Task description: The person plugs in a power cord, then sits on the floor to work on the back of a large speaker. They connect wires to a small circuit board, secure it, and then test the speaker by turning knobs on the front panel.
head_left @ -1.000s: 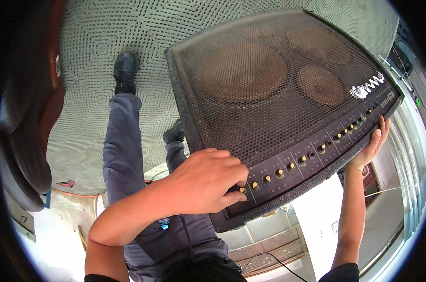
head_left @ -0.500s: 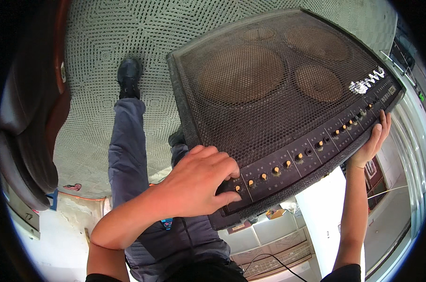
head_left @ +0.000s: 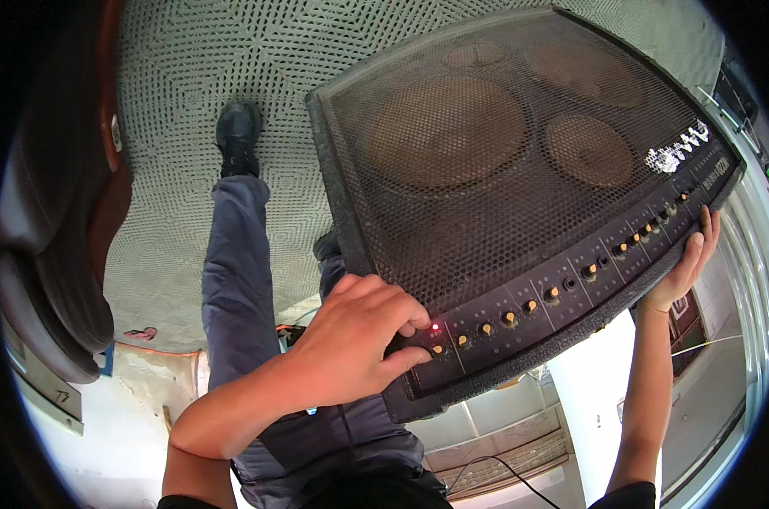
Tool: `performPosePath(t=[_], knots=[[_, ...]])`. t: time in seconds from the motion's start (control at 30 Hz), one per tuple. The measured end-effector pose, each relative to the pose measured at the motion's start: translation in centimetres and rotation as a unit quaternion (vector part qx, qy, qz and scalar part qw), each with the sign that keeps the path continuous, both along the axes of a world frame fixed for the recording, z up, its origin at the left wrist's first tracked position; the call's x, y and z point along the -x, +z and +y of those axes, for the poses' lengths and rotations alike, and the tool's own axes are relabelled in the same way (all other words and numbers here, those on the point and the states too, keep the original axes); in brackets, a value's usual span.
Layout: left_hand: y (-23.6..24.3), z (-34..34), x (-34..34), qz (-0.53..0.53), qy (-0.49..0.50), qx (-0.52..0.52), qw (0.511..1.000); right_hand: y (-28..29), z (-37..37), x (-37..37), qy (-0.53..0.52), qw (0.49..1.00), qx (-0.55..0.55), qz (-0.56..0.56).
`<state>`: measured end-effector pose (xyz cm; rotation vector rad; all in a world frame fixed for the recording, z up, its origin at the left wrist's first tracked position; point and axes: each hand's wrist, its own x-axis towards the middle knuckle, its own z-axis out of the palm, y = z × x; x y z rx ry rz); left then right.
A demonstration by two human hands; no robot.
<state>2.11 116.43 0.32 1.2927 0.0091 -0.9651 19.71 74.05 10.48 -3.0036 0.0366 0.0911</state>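
Note:
A large black combo amplifier with a mesh grille fills the middle and right; several round speakers show through the mesh. Along its near edge runs a control panel with yellow-tipped knobs, and a small red light glows at the left end. My left hand is at that end, fingers curled and thumb bent toward them beside the light and the end knob; what lies between the fingertips is hidden. My right hand grips the amplifier's near edge at the right, fingertips over the panel.
Patterned grey-green floor matting spreads under the amplifier. A dark brown padded seat stands at the left. My shoe is left of the amplifier. A thin black cable curves near the bottom, and clear plastic sheeting hangs at the right.
The red light on the panel is now lit; it was not visible before. The amplifier and both hands appear shifted slightly right in the picture. The left hand keeps its place at the panel's end.

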Motion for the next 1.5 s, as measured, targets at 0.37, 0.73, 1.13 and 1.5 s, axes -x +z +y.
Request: performPosePath(t=[0.37, 0.73, 1.13, 1.5], knots=[[-1.0, -0.7, -0.3, -0.095, 0.005, 0.082, 0.992, 0.2, -0.5, 0.1, 0.073, 0.997, 0.03, 0.006], [-1.0, -1.8, -0.8, -0.175, -0.021, 0.05, 0.983, 0.0, -0.1, 0.2, 0.051, 0.998, 0.02, -0.006], [-0.7, -1.6, -0.9, -0.164, -0.029, 0.062, 0.984, 0.2, -0.1, 0.1, 0.063, 0.997, 0.036, 0.005], [-0.7, -1.7, -0.5, -0.159, -0.002, 0.043, 0.986, 0.1, 0.2, 0.0, 0.04, 0.998, 0.043, -0.001]])
